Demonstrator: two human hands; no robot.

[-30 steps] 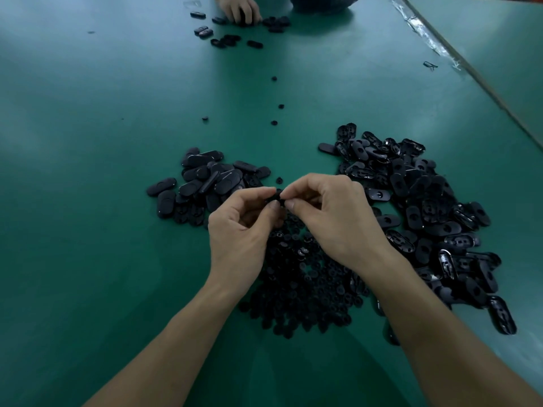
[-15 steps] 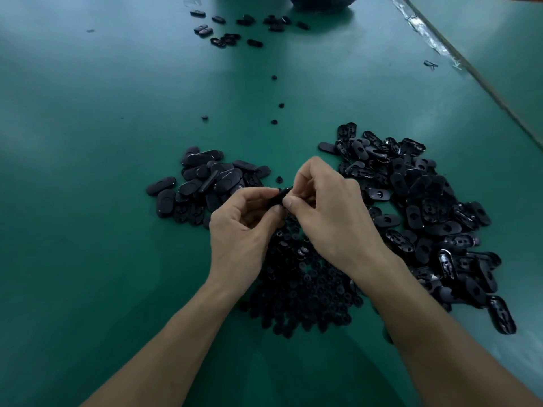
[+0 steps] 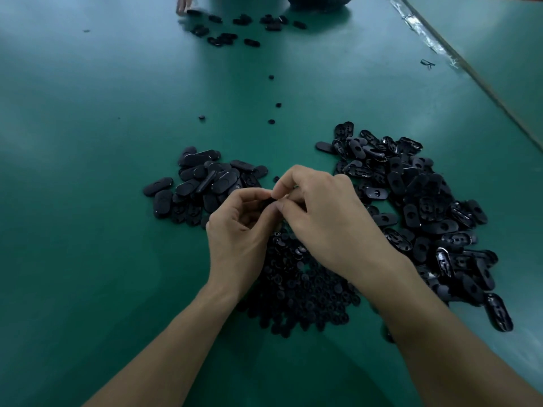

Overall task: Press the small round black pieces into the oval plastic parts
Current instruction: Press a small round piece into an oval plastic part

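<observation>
Desk (image 3: 88, 201): bare green left of the hands, seam at far right. Left hand (image 3: 238, 239) and right hand (image 3: 326, 218), fingertips pinched together on a dark oval part (image 3: 266, 202), mostly hidden, above the round-piece pile (image 3: 299, 292). Grip position barely changed; another person's hand (image 3: 183, 4) reappeared at far edge.

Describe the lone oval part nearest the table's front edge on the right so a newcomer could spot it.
Start at the big pile of glossy black oval plastic parts right of the hands on the green table. Follow it toward the camera: the single oval part lies at its near tip, hollow side up.
</observation>
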